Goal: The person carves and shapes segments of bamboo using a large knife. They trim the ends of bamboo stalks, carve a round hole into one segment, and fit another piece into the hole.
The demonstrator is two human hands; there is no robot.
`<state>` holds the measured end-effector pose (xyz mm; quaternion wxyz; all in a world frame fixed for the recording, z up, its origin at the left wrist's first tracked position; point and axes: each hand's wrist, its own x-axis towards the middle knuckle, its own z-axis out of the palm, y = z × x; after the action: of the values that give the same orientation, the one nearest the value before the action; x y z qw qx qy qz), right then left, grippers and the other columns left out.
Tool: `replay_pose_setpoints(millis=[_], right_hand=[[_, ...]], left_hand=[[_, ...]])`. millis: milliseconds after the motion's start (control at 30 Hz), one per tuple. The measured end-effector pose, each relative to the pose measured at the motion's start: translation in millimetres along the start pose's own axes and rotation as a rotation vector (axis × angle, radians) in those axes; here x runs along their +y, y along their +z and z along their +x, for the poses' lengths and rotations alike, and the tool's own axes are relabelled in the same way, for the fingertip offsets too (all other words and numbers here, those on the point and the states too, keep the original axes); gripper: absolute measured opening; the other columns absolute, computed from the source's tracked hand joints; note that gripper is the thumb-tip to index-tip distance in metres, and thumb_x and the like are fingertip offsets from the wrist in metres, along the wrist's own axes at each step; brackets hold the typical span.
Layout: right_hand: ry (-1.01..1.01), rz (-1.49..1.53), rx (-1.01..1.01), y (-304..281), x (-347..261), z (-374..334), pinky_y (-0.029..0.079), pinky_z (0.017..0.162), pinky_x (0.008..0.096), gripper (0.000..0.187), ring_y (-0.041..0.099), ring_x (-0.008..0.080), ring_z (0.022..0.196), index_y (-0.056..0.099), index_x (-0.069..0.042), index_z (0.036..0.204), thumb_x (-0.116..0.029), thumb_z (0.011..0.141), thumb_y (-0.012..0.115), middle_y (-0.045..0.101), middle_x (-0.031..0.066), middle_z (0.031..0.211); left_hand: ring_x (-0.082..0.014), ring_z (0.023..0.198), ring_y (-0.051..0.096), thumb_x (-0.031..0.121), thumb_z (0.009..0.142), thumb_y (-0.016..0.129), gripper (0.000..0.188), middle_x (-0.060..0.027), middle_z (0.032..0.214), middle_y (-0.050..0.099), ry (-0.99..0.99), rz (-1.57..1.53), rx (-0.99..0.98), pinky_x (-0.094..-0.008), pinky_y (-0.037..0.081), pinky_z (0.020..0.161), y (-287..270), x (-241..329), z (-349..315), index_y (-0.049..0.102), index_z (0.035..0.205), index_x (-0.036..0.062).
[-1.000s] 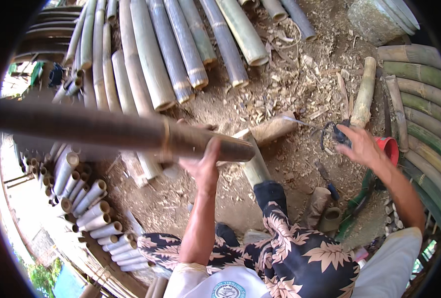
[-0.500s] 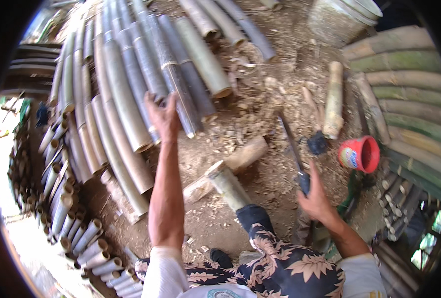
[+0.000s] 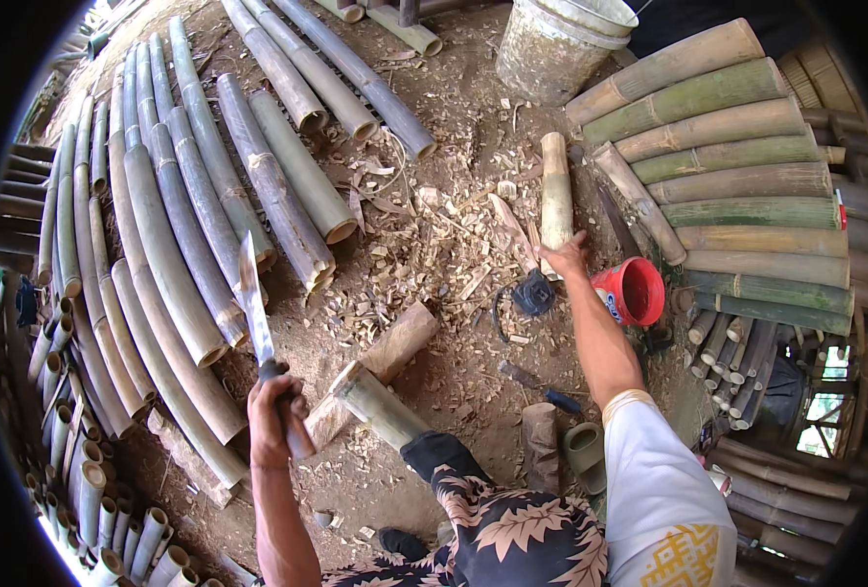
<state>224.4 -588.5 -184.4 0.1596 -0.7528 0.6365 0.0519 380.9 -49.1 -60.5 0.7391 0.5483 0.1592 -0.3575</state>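
Over chip-strewn ground (image 3: 454,338), left hand (image 3: 274,421) clenched round knife (image 3: 260,333), right hand (image 3: 566,257) at pale log (image 3: 556,196), grip unclear

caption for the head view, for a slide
Left hand holding a knife, right hand at the near end of a pale log, amid wood chips and bamboo.

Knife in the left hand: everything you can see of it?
The knife has a long, shiny, metal-looking blade tapering to a tip. The left hand wraps the handle, hiding much of it: dark near the blade, brownish at the butt. The tip points forward, seen against bamboo poles; whether they touch is unclear.
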Motion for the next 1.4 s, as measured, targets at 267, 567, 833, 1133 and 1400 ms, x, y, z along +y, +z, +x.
replay_pose_setpoints(millis=[267, 567, 833, 1133, 1400], right_hand=[[-0.296, 1.695, -0.679, -103, -51, -78, 0.057, 0.082, 0.0413, 0.08, 0.067, 0.0303, 0.096, 0.041, 0.006, 0.138, -0.055, 0.089, 0.058, 0.064, 0.0229, 0.113], [-0.28, 1.733, -0.97, -92, 9, -171, 0.042, 0.102, 0.0593, 0.089, 0.049, 0.0429, 0.125, 0.031, -0.005, 0.147, -0.06, 0.084, 0.062, 0.043, 0.0275, 0.142], [-0.404, 0.858, -1.03, -77, 7, -245, 0.056, 0.076, 0.0328, 0.073, 0.066, 0.0225, 0.091, 0.05, 0.002, 0.13, -0.028, 0.069, 0.078, 0.064, 0.0136, 0.106], [-0.631, 0.71, -1.106, -94, -12, -265, 0.053, 0.084, 0.0381, 0.095, 0.062, 0.0243, 0.099, 0.029, 0.001, 0.146, -0.025, 0.067, 0.077, 0.056, 0.0148, 0.119], [-0.68, 0.808, -1.16, -132, -57, -278, 0.06, 0.081, 0.0403, 0.089, 0.068, 0.0262, 0.093, 0.034, 0.005, 0.139, -0.027, 0.07, 0.08, 0.06, 0.0158, 0.113]], left_hand=[[-0.0106, 0.05, 0.054, 0.032, 0.096, 0.063, 0.029, -0.0022, 0.071, 0.059, 0.119, 0.193, 0.262, -0.0221, 0.046, 0.044, -64, 10, -40, 0.058, 0.105, 0.0048], [-0.0163, 0.062, 0.059, 0.004, 0.081, 0.067, 0.032, -0.0059, 0.081, 0.058, 0.115, 0.375, 0.17, -0.0286, 0.052, 0.057, -91, 26, -50, 0.054, 0.11, 0.0039], [-0.0264, 0.065, 0.063, 0.063, 0.083, 0.064, 0.06, -0.0121, 0.065, 0.062, 0.098, 1.393, 0.249, -0.0397, 0.05, 0.063, -116, 9, -41, 0.072, 0.09, 0.0044], [-0.031, 0.061, 0.064, 0.079, 0.08, 0.054, 0.075, -0.0137, 0.057, 0.06, 0.077, 1.719, 0.163, -0.0437, 0.049, 0.058, -123, -20, -45, 0.074, 0.079, 0.0066], [-0.0289, 0.058, 0.064, 0.079, 0.082, 0.052, 0.074, -0.0129, 0.056, 0.06, 0.135, 1.725, 0.166, -0.0422, 0.049, 0.056, -124, -20, -44, 0.074, 0.077, 0.0083]])
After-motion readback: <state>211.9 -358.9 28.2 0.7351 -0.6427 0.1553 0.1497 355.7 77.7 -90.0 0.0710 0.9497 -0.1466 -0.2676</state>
